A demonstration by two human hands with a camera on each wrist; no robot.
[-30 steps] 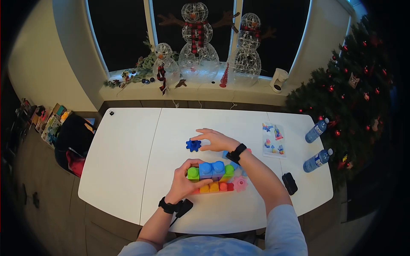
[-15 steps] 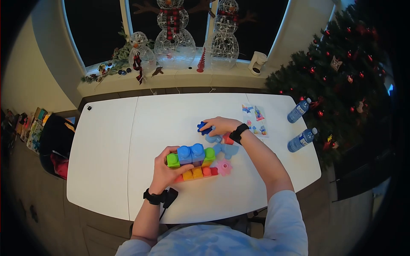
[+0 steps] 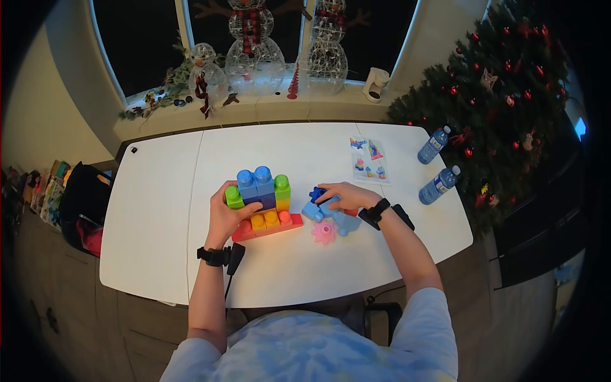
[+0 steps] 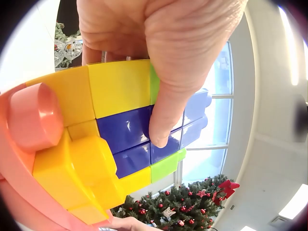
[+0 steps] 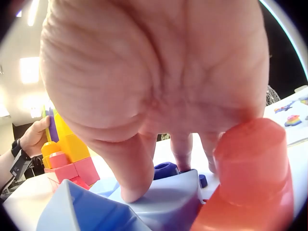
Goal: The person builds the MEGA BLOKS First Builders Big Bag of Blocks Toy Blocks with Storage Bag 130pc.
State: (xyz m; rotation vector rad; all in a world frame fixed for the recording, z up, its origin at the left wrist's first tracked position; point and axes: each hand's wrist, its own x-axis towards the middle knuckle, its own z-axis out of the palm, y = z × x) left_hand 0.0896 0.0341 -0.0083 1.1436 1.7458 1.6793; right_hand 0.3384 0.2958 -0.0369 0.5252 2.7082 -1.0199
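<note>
My left hand [image 3: 224,216] grips the left side of a block build, its thumb across the dark blue blocks [image 4: 126,139]. Light blue blocks [image 3: 255,183] top the build, green ones flank them, and yellow and red blocks [image 3: 291,220] form the bottom. To the right, my right hand [image 3: 350,195] reaches over loose pieces, its thumb touching a light blue piece [image 5: 163,199]. Its other fingers are at the dark blue gear [image 3: 316,195]; whether they grip it is unclear. A red piece [image 5: 250,168] stands beside that hand. Near it lies a pink gear [image 3: 324,232].
A picture sheet [image 3: 369,160] lies toward the back right of the white table [image 3: 146,216]. Two water bottles [image 3: 439,184] stand at the right edge. A dark case [image 3: 403,217] lies beyond the right wrist. A cable hangs by the left wrist.
My right hand has gone from beside the dark blue gear to the light blue pieces, and the gear now lies close to them. The block build is tilted differently in my left hand, showing its dark blue blocks.
</note>
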